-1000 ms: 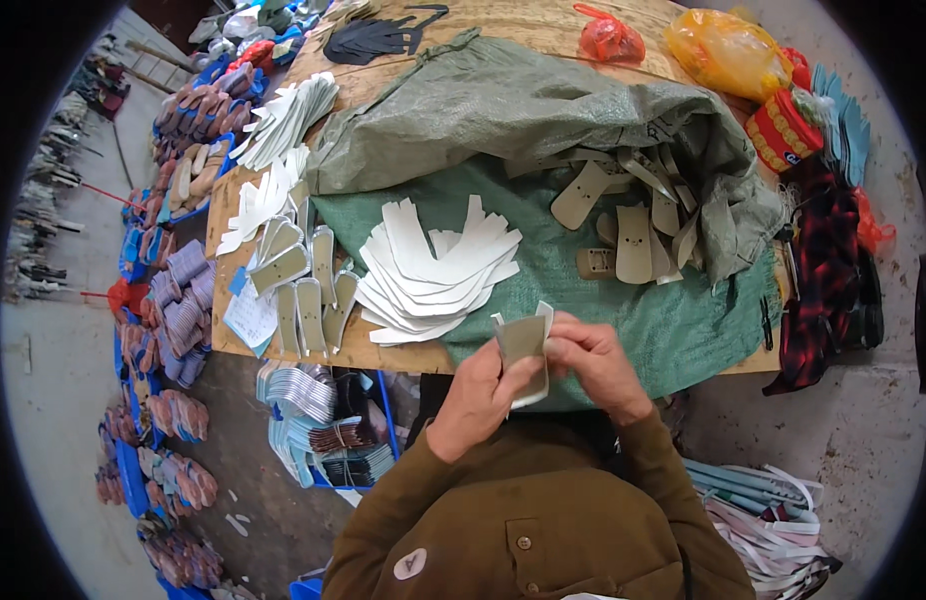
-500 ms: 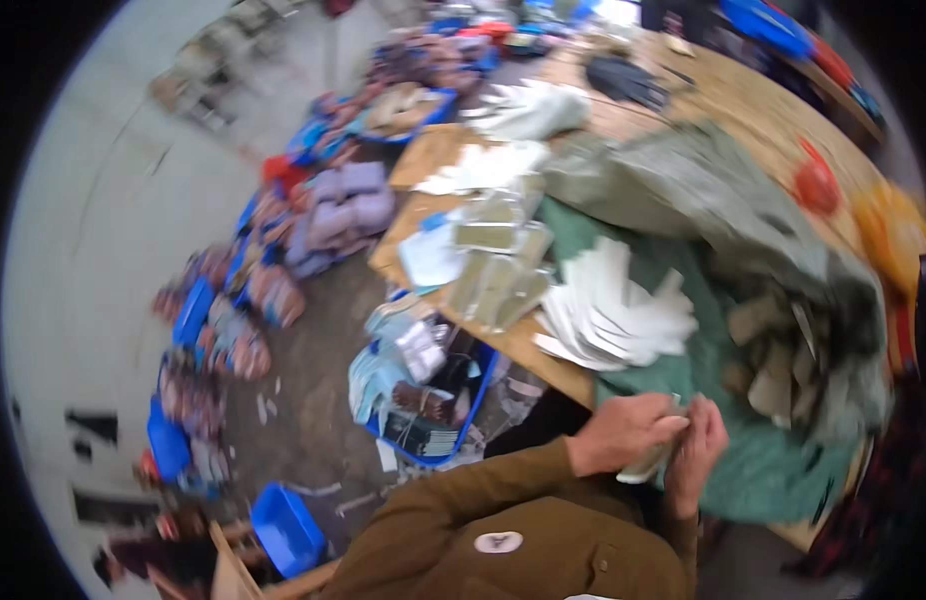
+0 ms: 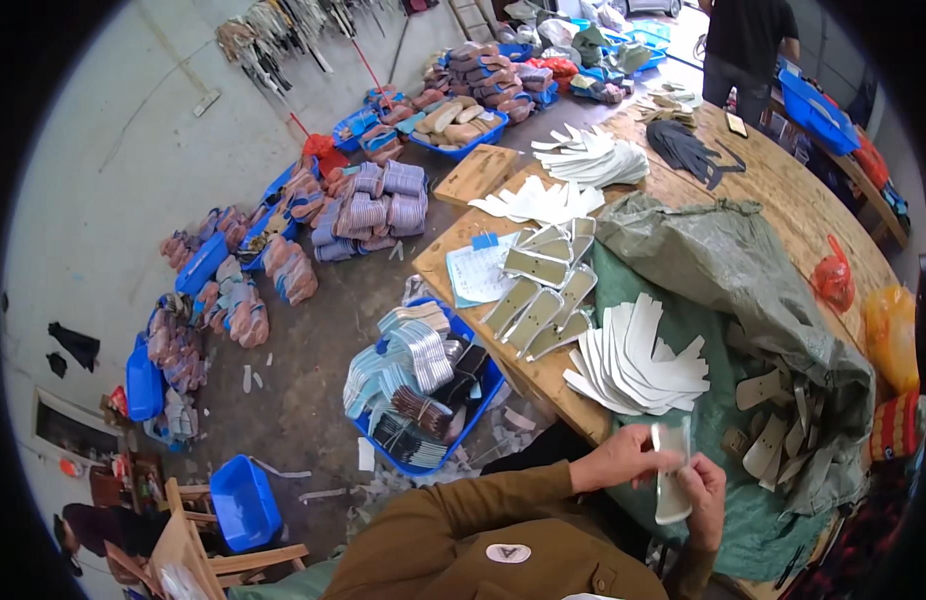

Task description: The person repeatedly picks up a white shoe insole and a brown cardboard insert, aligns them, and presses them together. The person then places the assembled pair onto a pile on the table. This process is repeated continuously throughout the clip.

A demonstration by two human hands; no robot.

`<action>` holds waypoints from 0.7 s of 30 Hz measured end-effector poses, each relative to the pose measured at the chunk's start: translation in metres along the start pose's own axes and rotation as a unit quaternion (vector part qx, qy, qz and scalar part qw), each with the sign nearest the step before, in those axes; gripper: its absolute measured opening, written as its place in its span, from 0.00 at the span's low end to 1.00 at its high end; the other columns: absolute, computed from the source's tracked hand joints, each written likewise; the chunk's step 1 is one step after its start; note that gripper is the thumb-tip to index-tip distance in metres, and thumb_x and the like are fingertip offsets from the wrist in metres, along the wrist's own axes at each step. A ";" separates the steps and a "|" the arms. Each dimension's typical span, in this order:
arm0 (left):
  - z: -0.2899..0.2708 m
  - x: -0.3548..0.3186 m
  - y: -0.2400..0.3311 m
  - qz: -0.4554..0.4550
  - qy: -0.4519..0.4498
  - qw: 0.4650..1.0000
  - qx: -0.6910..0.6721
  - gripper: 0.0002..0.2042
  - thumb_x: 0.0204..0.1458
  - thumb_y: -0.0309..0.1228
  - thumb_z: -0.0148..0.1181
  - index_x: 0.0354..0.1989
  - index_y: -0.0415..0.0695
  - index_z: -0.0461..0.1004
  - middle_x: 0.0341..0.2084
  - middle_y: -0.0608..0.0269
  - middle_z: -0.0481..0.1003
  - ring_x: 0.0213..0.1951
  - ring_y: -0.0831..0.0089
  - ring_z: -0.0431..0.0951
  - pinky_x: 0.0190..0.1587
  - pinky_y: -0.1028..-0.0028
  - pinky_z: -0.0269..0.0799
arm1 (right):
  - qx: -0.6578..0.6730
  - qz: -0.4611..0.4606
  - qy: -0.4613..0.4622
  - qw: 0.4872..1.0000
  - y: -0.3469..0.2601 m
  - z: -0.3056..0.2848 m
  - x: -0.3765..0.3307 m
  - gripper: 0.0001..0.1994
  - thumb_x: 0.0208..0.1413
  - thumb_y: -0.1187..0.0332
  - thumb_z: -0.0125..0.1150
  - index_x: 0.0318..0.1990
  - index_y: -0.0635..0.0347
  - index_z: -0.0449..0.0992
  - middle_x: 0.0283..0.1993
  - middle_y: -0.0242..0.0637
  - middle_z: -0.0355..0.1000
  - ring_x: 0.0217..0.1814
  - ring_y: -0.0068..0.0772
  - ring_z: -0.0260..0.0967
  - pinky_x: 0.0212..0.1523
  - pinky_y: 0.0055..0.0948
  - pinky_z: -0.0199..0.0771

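In front of my chest, a pale, narrow insole piece (image 3: 672,499) with a rounded lower end is held upright. My right hand (image 3: 703,492) grips its side, thumb on the face. My left hand (image 3: 631,456) has its fingers bent across the upper part, slightly blurred. Just beyond lies a fan of white curved strips (image 3: 638,360) on the green cloth (image 3: 673,480). Olive insole pieces with white edges (image 3: 543,300) lie in overlapping rows to the left. More loose pieces (image 3: 768,440) rest on the right by the grey-green sack (image 3: 753,270).
The wooden table (image 3: 783,200) also bears white strip piles (image 3: 593,158), dark strips (image 3: 683,150), a paper sheet (image 3: 478,272) and a red bag (image 3: 833,277). A blue crate (image 3: 488,385) of bundled insoles stands below its left edge. Bundles (image 3: 368,210) cover the floor. Another person (image 3: 748,50) stands far right.
My view has shifted, and the table appears lower and further right. My hands have moved apart a little, and the insole piece now shows upright between them. The picture is sharper.
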State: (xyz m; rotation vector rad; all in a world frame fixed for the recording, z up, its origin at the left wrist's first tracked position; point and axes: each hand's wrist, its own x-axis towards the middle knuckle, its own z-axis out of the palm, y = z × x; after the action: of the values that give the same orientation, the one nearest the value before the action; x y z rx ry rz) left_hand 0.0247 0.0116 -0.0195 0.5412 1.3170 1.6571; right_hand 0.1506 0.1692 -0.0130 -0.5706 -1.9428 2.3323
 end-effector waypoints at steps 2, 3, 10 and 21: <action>-0.006 -0.004 0.001 -0.054 -0.074 0.995 -0.033 0.12 0.61 0.40 0.56 0.36 0.43 0.71 0.21 0.66 0.74 0.17 0.81 0.75 0.17 0.82 0.70 | 0.032 0.032 -0.038 0.998 -0.007 0.003 -0.001 0.11 0.55 0.67 0.62 0.41 0.62 0.71 0.33 0.33 0.75 0.33 0.20 0.71 0.35 0.20 0.71; -0.007 -0.006 0.002 -0.045 -0.055 0.995 -0.065 0.12 0.61 0.39 0.56 0.36 0.42 0.71 0.21 0.66 0.74 0.17 0.81 0.74 0.17 0.82 0.70 | 0.082 0.018 -0.028 0.996 -0.006 0.012 0.000 0.12 0.55 0.67 0.61 0.43 0.62 0.69 0.34 0.35 0.75 0.33 0.21 0.71 0.35 0.21 0.72; -0.005 -0.015 0.001 0.012 0.031 0.988 -0.151 0.13 0.61 0.39 0.56 0.39 0.40 0.69 0.19 0.67 0.73 0.14 0.83 0.71 0.16 0.83 0.69 | 0.131 -0.060 -0.066 0.987 0.007 0.043 0.012 0.14 0.58 0.67 0.57 0.46 0.63 0.63 0.32 0.43 0.72 0.28 0.33 0.73 0.32 0.30 0.75; 0.002 -0.021 0.004 0.050 0.100 0.973 -0.199 0.15 0.60 0.38 0.59 0.46 0.40 0.71 0.23 0.69 0.75 0.19 0.82 0.74 0.21 0.81 0.72 | 0.182 -0.117 0.000 0.976 0.013 0.038 0.020 0.10 0.60 0.65 0.57 0.38 0.58 0.63 0.29 0.30 0.64 0.26 0.22 0.65 0.25 0.22 0.65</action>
State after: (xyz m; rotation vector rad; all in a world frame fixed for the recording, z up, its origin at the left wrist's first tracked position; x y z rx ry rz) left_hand 0.0346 -0.0051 -0.0111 0.2060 1.0648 2.0386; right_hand 0.1227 0.1367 -0.0250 -0.2931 -1.4336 2.4397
